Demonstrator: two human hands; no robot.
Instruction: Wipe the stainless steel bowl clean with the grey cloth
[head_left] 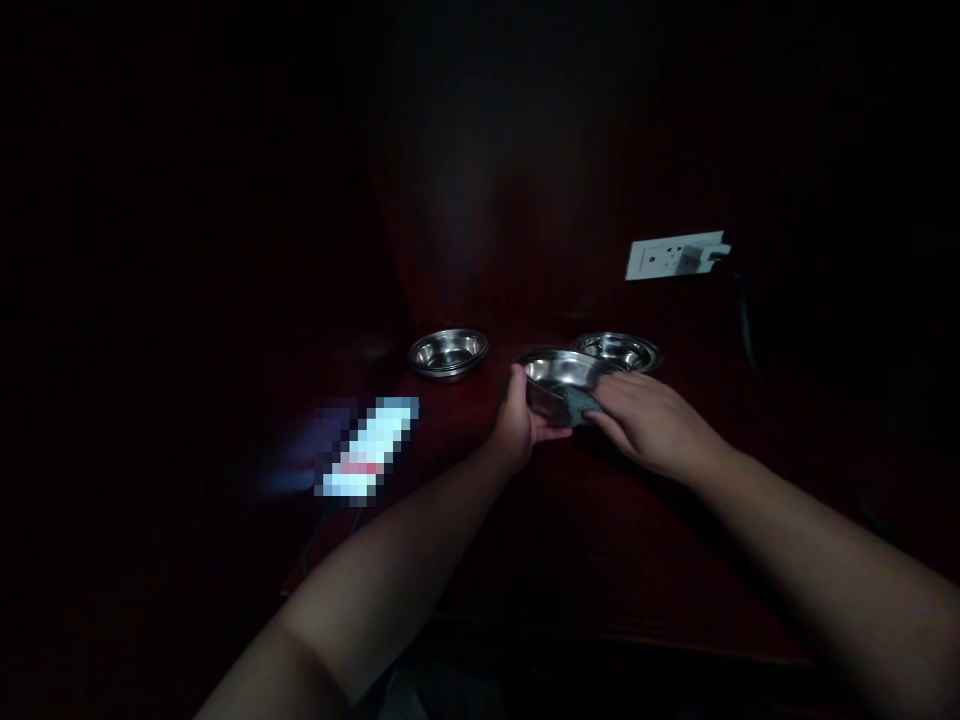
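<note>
A shiny metal bowl (562, 368) is held up in front of me, tilted slightly. My left hand (517, 425) grips its left side, thumb at the rim and fingers beneath. Over the bowl's right edge, my right hand (645, 415) presses a grey-green cloth (580, 405) against the rim; its fingers reach inside the bowl. Behind and to the left rests a stack of metal bowls (448, 355). More metal bowls (619, 350) sit behind my right hand, partly covered by it and by the held bowl.
A lit phone-like screen (371, 450), blurred out, lies left of my left forearm with a cable near it. On the back wall is a white power socket (667, 257) with a plug and dark cord (742, 320). The dark red tabletop (585, 550) is dimly lit.
</note>
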